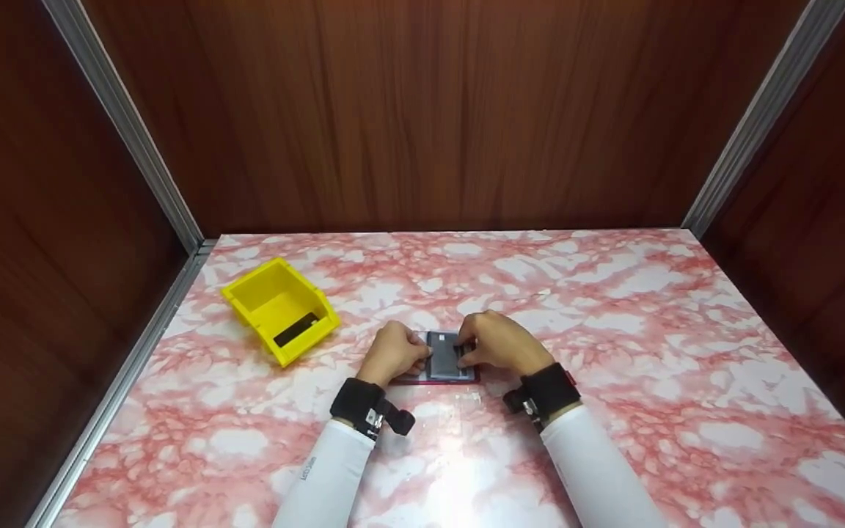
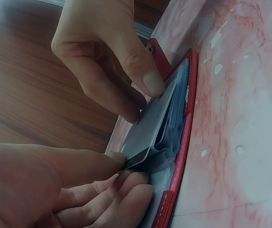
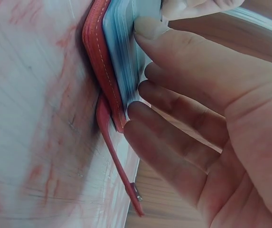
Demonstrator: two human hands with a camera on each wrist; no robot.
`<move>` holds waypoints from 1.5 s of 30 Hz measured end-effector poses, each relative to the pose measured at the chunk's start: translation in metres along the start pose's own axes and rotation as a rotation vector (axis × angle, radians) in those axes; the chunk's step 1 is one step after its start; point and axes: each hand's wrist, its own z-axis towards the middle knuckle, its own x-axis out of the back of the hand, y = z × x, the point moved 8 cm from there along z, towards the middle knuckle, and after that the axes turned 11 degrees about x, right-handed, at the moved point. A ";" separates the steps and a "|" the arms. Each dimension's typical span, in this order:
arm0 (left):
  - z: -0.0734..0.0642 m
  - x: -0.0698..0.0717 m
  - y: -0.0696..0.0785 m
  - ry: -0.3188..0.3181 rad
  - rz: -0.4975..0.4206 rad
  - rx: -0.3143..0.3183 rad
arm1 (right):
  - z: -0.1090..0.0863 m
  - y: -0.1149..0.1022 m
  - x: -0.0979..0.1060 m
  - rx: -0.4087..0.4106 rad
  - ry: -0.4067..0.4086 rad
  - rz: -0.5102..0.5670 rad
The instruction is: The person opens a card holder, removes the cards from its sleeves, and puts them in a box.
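A red card holder (image 1: 422, 382) with white stitching lies open on the table, its clear plastic sleeves (image 2: 173, 111) fanned up. My left hand (image 1: 395, 350) pinches the edge of a sleeve between thumb and fingers, at a dark strip (image 2: 138, 158) that may be part of a card. On the sleeves' other side is my right hand (image 1: 499, 343), its thumb (image 3: 150, 28) on the sleeve edge and its fingers curled opposite. A red strap (image 3: 117, 161) with a metal snap sticks out from the holder. How far any card sits inside its sleeve cannot be told.
A yellow bin (image 1: 276, 312) with a black label patch stands to the left of my hands. The pink-and-white marbled table (image 1: 650, 381) is walled by brown wood panels (image 1: 422, 110) at the back and both sides.
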 end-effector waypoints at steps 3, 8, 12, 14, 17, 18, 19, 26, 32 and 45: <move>0.000 0.000 -0.001 0.000 -0.004 0.000 | 0.000 -0.001 0.000 0.016 0.002 -0.008; 0.000 -0.001 -0.003 -0.003 -0.009 0.008 | 0.000 -0.001 -0.002 0.023 -0.007 -0.010; 0.001 -0.001 -0.005 -0.010 -0.013 0.017 | 0.000 0.000 -0.004 0.024 -0.012 -0.009; 0.002 -0.001 -0.006 -0.011 -0.011 0.023 | 0.000 0.000 -0.005 0.027 -0.011 -0.009; 0.003 -0.001 -0.007 -0.015 -0.009 0.025 | 0.000 0.000 -0.005 0.025 -0.010 -0.004; 0.003 -0.001 -0.007 -0.015 -0.005 0.024 | -0.001 0.000 -0.005 0.021 -0.010 0.000; 0.003 -0.001 -0.008 -0.018 -0.007 0.025 | -0.001 0.000 -0.005 0.016 -0.010 0.002; 0.005 0.000 -0.010 -0.036 -0.032 0.033 | -0.001 0.001 -0.005 0.007 -0.010 0.003; 0.005 0.001 -0.010 -0.035 -0.031 0.039 | 0.000 0.000 -0.005 0.024 -0.017 -0.003; 0.004 0.000 -0.007 -0.055 -0.058 0.024 | 0.005 -0.007 -0.009 0.046 -0.070 0.011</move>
